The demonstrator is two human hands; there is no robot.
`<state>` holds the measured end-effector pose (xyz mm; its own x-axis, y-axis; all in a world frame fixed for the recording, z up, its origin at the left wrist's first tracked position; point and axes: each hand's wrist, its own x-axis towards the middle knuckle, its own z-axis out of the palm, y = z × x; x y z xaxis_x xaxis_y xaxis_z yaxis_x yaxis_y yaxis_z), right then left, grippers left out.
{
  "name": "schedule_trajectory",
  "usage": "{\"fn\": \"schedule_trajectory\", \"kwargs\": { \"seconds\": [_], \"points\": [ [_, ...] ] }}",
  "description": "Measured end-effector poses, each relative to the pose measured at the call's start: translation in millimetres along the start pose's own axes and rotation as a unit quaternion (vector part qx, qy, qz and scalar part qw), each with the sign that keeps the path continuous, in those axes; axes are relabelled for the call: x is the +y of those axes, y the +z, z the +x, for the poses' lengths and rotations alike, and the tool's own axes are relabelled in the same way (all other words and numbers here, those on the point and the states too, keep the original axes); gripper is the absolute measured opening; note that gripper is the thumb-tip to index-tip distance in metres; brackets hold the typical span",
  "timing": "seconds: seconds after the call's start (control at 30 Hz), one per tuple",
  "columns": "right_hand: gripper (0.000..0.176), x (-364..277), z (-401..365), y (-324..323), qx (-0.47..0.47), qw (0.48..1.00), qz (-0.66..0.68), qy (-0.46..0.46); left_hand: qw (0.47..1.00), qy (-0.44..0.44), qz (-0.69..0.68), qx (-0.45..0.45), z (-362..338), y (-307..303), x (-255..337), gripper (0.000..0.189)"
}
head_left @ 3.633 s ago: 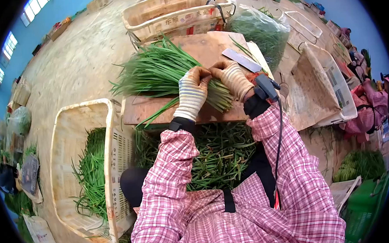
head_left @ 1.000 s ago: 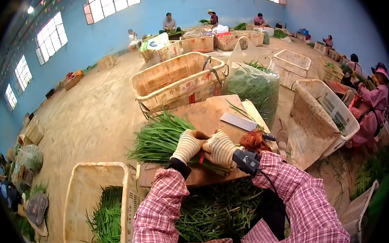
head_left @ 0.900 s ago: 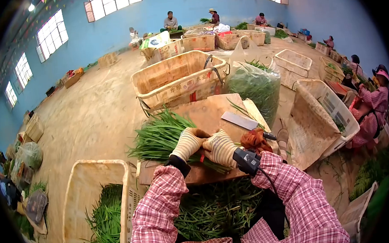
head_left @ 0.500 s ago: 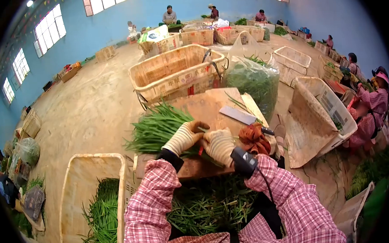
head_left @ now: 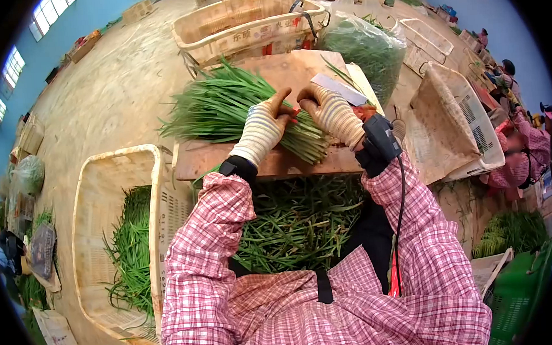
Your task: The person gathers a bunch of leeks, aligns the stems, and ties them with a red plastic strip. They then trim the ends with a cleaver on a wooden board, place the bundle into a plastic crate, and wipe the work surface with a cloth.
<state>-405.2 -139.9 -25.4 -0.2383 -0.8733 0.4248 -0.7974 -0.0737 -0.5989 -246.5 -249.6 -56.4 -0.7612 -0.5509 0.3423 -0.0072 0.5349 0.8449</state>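
Observation:
A bunch of garlic chives [head_left: 222,106] lies across the wooden board [head_left: 207,160], leaves to the left and cut stems to the lower right. My left hand [head_left: 264,128], in a striped knit glove with brown fingertips, lies over the bunch with its fingers curled about it. By its fingertips a small red tie [head_left: 295,115] shows at the stems. My right hand [head_left: 334,114], gloved alike, is closed in a pinch just right of the tie; whatever it pinches is hidden. Beyond it lies a wide-bladed knife [head_left: 339,89], its handle hidden. A reddish-brown bundle [head_left: 365,111] is partly behind my right hand.
Loose green leaves [head_left: 297,224] fill the space below the board. A crate [head_left: 81,201] with chives stands at left. Behind the board are another crate [head_left: 250,46] and a clear bag of greens [head_left: 366,49]. At right, a cloth-draped crate [head_left: 448,120] stands near a seated person [head_left: 525,153].
My view has tilted down, so the board appears higher. My hands have moved apart, the right one rightward and raised off the stems. The bunch's stems and the red tie show more.

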Motion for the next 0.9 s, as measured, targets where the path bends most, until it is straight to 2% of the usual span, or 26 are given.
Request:
{"fn": "schedule_trajectory", "kwargs": {
  "seconds": [0.07,0.17,0.2,0.23,0.3,0.33,0.5,0.53,0.6,0.7,0.83,0.87,0.9],
  "points": [
    [0.018,-2.0,-3.2,3.4,0.000,0.995,0.085,-0.047,0.998,0.037,0.047,0.007,1.7,2.7,-11.6,0.062],
    [0.017,-11.8,-5.5,-2.2,-0.072,0.996,0.030,-0.046,0.998,-0.002,0.059,-0.013,-0.1,-1.5,-3.3,0.065],
    [0.018,-22.8,-7.5,-5.9,-0.075,0.997,0.027,0.013,0.998,0.016,0.055,-0.018,-2.0,-1.9,2.2,0.067],
    [0.018,-19.4,-5.8,-2.5,-0.061,0.996,0.051,0.028,0.994,0.018,0.111,-0.018,-5.4,-3.1,14.6,0.068],
    [0.018,-8.1,-6.4,4.9,-0.031,0.993,0.098,0.063,0.994,0.008,0.106,-0.002,-5.2,3.7,11.4,0.060],
    [0.023,-4.2,-3.7,5.0,-0.031,0.991,0.096,0.092,0.994,0.012,0.105,0.028,-5.4,7.5,6.9,0.056],
    [0.029,11.7,10.7,7.4,-0.057,0.996,0.055,0.048,0.983,0.008,0.106,0.153,-9.6,22.8,1.8,0.038],
    [0.029,11.7,14.7,8.4,-0.068,0.995,0.055,0.041,0.982,0.028,0.072,0.173,-7.2,25.7,-7.8,0.035],
    [0.028,7.1,16.2,6.3,-0.093,0.994,0.058,0.028,0.984,0.018,0.044,0.171,-7.5,25.7,-10.4,0.033],
    [0.028,1.4,19.4,4.7,-0.095,0.995,-0.011,0.037,0.984,-0.011,0.039,0.175,-8.3,21.6,-2.7,0.032],
    [0.029,1.4,11.3,11.1,-0.046,0.996,0.006,0.080,0.979,-0.084,-0.040,0.182,-3.5,17.8,0.9,0.032],
    [0.024,7.2,6.4,15.1,-0.026,0.996,0.014,0.080,0.979,-0.098,-0.041,0.176,-1.4,16.5,-0.6,0.031],
    [0.022,6.1,1.5,14.8,-0.019,0.999,-0.033,0.028,0.978,-0.112,-0.042,0.170,-0.6,13.7,3.9,0.031]
  ]
}}
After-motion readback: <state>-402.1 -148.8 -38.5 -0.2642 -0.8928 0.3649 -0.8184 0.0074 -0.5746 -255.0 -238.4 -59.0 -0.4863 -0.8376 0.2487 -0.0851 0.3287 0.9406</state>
